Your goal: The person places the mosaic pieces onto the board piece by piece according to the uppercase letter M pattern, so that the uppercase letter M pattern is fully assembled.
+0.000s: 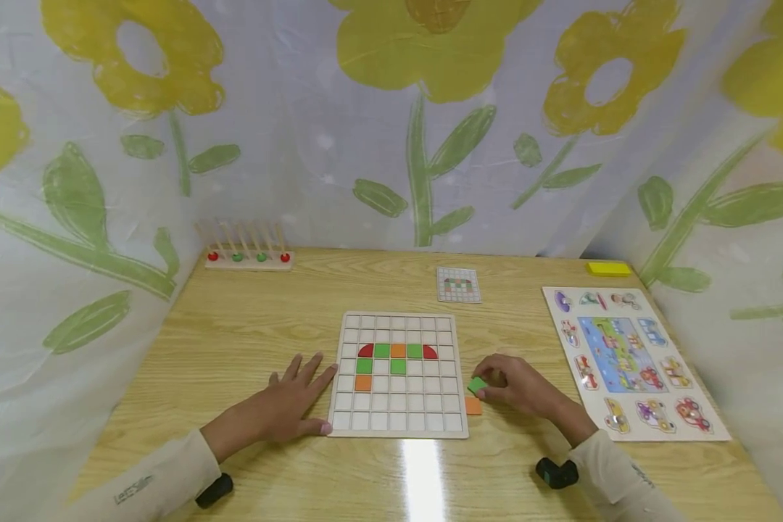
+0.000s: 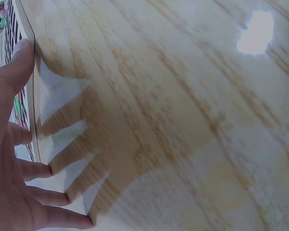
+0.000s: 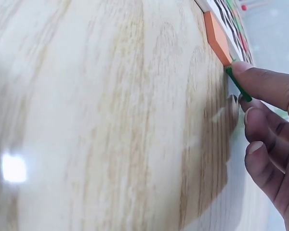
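Note:
A white gridded board (image 1: 404,420) lies on the wooden table, with red, green and orange pieces set in several of its upper squares. At its left edge my left hand (image 1: 287,406) rests with the fingers spread, thumb and index touching the rim. To the board's right, my right hand (image 1: 522,384) pinches a green square tile (image 1: 476,385) between thumb and fingers; the right wrist view shows this green tile (image 3: 239,84) tilted just off the table. An orange tile (image 1: 473,406) lies against the board's right edge, close to that hand.
A small pattern card (image 1: 459,285) lies behind the board. On the right is a vehicle puzzle board (image 1: 633,362), with a yellow block (image 1: 608,269) behind it. A peg stand (image 1: 249,262) with red and green beads stands at the back left. A flowered curtain (image 1: 300,145) surrounds the table.

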Action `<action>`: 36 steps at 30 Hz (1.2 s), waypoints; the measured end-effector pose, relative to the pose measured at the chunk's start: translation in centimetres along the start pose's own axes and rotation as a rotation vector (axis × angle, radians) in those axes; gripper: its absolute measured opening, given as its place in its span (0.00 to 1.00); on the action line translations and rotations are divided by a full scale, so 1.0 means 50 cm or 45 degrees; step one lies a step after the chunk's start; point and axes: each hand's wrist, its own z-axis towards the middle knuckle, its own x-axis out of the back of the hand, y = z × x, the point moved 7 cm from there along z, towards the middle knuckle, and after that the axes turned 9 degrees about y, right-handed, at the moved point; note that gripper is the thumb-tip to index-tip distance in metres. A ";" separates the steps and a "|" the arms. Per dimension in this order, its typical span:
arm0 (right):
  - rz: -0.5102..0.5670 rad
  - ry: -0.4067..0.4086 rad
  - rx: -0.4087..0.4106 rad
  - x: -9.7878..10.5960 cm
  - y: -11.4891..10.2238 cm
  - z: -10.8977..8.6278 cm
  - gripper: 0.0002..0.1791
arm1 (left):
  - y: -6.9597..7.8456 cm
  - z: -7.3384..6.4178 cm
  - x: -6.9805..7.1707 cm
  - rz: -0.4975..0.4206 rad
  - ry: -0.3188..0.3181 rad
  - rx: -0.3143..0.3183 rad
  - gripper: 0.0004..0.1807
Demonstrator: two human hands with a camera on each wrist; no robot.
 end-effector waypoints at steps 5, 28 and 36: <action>0.073 -0.035 -0.012 -0.009 -0.002 0.003 0.12 | -0.004 -0.003 -0.001 -0.002 -0.002 0.011 0.51; 0.036 0.028 0.016 0.003 -0.024 0.012 0.10 | -0.003 -0.005 0.000 0.010 0.003 0.005 0.52; 0.068 0.045 0.011 0.005 -0.031 0.016 0.14 | -0.002 -0.002 0.002 0.007 0.007 -0.001 0.52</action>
